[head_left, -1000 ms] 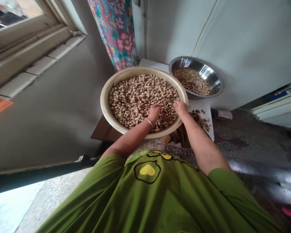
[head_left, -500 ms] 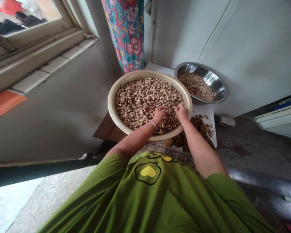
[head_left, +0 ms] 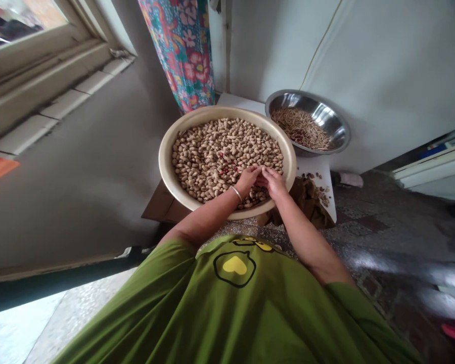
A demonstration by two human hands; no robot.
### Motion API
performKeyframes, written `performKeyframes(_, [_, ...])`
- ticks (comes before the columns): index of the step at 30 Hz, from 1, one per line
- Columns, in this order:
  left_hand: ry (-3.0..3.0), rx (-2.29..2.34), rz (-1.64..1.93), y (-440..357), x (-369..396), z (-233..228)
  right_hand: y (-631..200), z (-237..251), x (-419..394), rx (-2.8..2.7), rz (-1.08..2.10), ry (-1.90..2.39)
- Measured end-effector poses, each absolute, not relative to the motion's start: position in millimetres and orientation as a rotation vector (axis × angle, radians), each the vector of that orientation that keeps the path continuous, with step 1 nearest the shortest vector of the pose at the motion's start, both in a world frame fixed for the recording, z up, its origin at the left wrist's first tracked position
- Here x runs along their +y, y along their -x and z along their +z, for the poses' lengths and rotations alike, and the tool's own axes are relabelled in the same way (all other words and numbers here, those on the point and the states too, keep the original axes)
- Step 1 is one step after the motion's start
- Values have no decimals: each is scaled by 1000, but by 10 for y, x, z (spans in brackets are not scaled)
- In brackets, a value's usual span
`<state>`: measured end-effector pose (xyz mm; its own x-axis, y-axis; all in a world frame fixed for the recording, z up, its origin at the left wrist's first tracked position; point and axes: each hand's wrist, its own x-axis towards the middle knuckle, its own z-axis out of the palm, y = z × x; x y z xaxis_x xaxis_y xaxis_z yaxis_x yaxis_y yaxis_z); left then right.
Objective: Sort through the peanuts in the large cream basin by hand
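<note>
A wide cream-coloured basin point(head_left: 167, 169) is filled with unshelled peanuts point(head_left: 208, 167). A few red shelled kernels point(head_left: 227, 169) lie among them near the middle. Over the right part of the heap my left hand point(head_left: 250, 178), with a bracelet at the wrist, meets my right hand point(head_left: 273, 183). The fingertips of both come together, with the fingers bent and closed. Whatever is pinched between them is too small and hidden to make out.
Behind the basin to the right, a steel bowl point(head_left: 343, 136) holds empty-looking shells and some dark red bits. Brown cloth point(head_left: 307, 202) and scattered bits lie on the white tabletop point(head_left: 328, 177). A flowered curtain point(head_left: 187, 55) hangs behind; a grey wall point(head_left: 98, 167) stands left.
My right hand has moved left from the basin's right side to meet my left hand. The view has shifted slightly.
</note>
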<state>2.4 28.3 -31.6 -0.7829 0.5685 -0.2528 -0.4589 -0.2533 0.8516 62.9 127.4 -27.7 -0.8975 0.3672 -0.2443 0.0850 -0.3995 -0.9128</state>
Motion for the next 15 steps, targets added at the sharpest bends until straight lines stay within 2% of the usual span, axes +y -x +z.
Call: performKeyframes(15, [-358, 1310, 2085, -86, 281, -320, -574, -383, 1325, -1684, 2302, 623])
